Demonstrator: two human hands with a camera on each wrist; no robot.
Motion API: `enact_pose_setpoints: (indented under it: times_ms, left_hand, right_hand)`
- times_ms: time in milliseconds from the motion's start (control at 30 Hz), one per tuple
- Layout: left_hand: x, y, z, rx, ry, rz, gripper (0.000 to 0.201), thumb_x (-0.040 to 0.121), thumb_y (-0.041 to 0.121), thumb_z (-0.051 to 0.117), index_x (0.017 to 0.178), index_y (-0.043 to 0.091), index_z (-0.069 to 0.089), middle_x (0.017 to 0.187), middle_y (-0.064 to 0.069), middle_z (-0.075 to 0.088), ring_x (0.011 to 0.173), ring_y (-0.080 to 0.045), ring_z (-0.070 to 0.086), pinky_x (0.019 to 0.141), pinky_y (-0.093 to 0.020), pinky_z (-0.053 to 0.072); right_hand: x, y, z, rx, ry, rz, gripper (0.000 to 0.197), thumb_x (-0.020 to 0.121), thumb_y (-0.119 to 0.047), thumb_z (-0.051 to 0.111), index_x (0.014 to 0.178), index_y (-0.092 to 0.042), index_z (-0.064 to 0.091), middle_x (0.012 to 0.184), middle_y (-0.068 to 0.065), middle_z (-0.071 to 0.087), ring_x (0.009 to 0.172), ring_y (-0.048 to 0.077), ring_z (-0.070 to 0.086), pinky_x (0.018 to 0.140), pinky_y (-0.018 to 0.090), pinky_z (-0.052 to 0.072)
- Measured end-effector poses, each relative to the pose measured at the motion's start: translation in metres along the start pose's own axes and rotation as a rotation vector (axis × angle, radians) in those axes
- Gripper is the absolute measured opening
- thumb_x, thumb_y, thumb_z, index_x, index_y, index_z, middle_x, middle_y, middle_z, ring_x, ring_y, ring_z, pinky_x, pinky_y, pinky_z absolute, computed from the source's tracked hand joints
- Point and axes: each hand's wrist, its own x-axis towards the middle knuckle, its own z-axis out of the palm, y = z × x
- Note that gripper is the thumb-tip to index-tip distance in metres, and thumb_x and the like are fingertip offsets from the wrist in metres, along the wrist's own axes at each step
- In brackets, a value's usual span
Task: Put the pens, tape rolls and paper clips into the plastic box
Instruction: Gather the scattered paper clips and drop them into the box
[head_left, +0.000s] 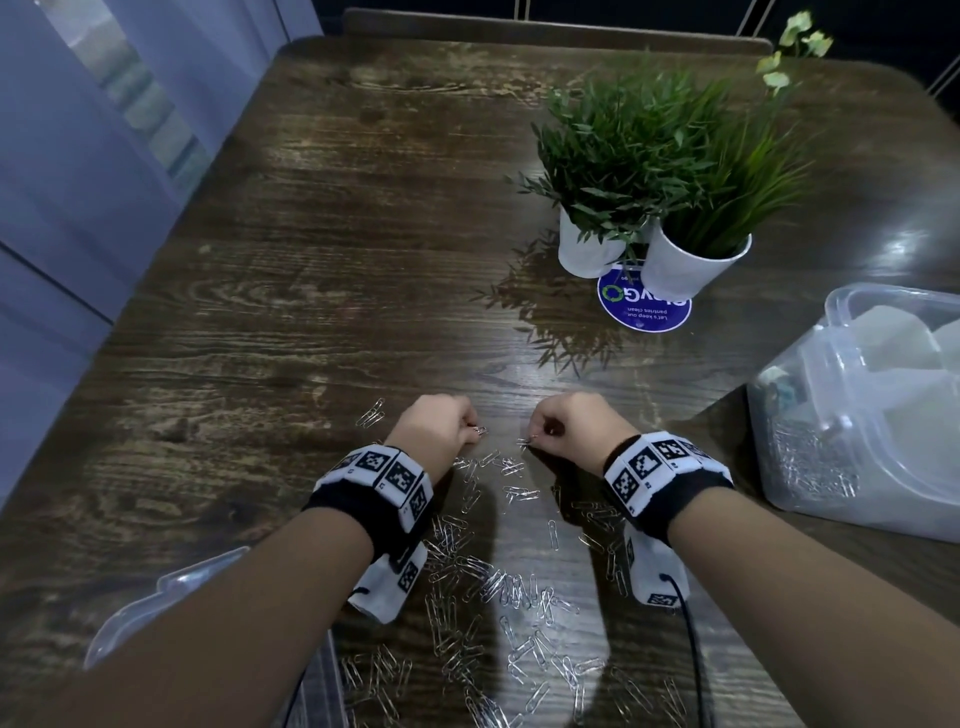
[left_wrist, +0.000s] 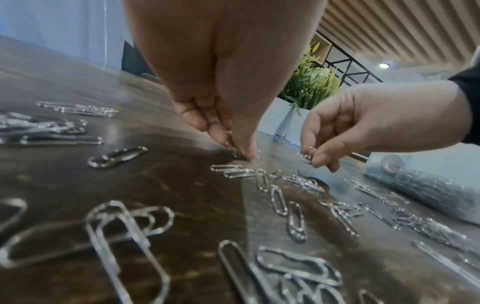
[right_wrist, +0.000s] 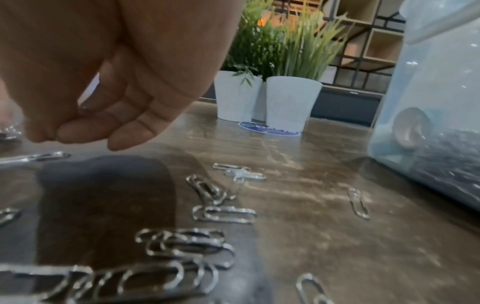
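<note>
Paper clips (head_left: 498, 597) lay scattered over the dark wooden table (head_left: 311, 234), thickest in the lower middle of the head view and thinning toward its centre. Largest after the table was the clear plastic box (head_left: 872, 415) at the right edge of that frame, tilted toward the person and already carrying a heap of clips along its low side, with something round and pale in its near corner; whether that was a tape roll could not be told. No pens showed anywhere on the table. Two potted plants (head_left: 649, 208) stood upper right of centre, and a clear lid (head_left: 156, 608) lay at lower left, partly under the forearm.

Both hands worked side by side at the centre. The left hand (head_left: 436, 426) had its fingertips pressed together on a few clips right at the table surface. The right hand (head_left: 571, 428), held just above the wood, pinched a clip between thumb and forefinger.

The step in hand seemed to be gathering clips, with much of the pile still loose. The next move probably called for carrying each small pinch to the right, over the box's rim, without letting the clips slip.
</note>
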Motion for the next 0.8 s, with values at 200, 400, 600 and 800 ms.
enact_pose_setpoints:
  times_ms: [200, 400, 600, 800]
  left_hand:
    - [0.006, 0.007, -0.002, 0.104, -0.017, -0.03, 0.023, 0.092, 0.028, 0.06, 0.113, 0.018, 0.064, 0.115, -0.001, 0.065, 0.109, -0.019, 0.058, 0.085, -0.023, 0.042]
    - [0.009, 0.016, -0.003, 0.191, -0.084, -0.05, 0.026, 0.095, 0.022, 0.056, 0.117, 0.009, 0.062, 0.12, -0.005, 0.058, 0.104, -0.02, 0.055, 0.082, -0.028, 0.047]
    - [0.007, 0.017, 0.005, 0.289, -0.091, -0.013, 0.03, 0.097, 0.026, 0.052, 0.122, 0.01, 0.058, 0.126, -0.008, 0.05, 0.123, -0.026, 0.04, 0.101, -0.039, 0.037]
    - [-0.002, 0.002, 0.007, 0.128, 0.022, -0.014, 0.019, 0.096, 0.028, 0.052, 0.104, 0.014, 0.062, 0.116, -0.003, 0.054, 0.113, -0.022, 0.043, 0.094, -0.032, 0.037]
  right_hand:
    - [0.009, -0.01, 0.005, -0.15, -0.149, -0.047, 0.023, 0.091, -0.017, 0.065, 0.113, -0.017, 0.07, 0.109, 0.001, 0.069, 0.102, 0.017, 0.06, 0.09, 0.023, 0.045]
    - [0.015, -0.018, 0.004, -0.226, -0.255, 0.044, 0.022, 0.094, -0.018, 0.058, 0.113, -0.012, 0.067, 0.109, 0.006, 0.063, 0.11, 0.025, 0.059, 0.093, 0.031, 0.047]
    - [0.006, -0.016, 0.01, -0.305, -0.24, 0.083, 0.022, 0.096, -0.016, 0.054, 0.114, -0.015, 0.066, 0.113, 0.007, 0.059, 0.105, 0.028, 0.06, 0.086, 0.034, 0.05]
    - [-0.019, -0.001, 0.001, -0.199, -0.171, 0.134, 0.018, 0.097, -0.019, 0.053, 0.106, -0.015, 0.068, 0.11, 0.008, 0.068, 0.102, 0.028, 0.062, 0.083, 0.029, 0.047]
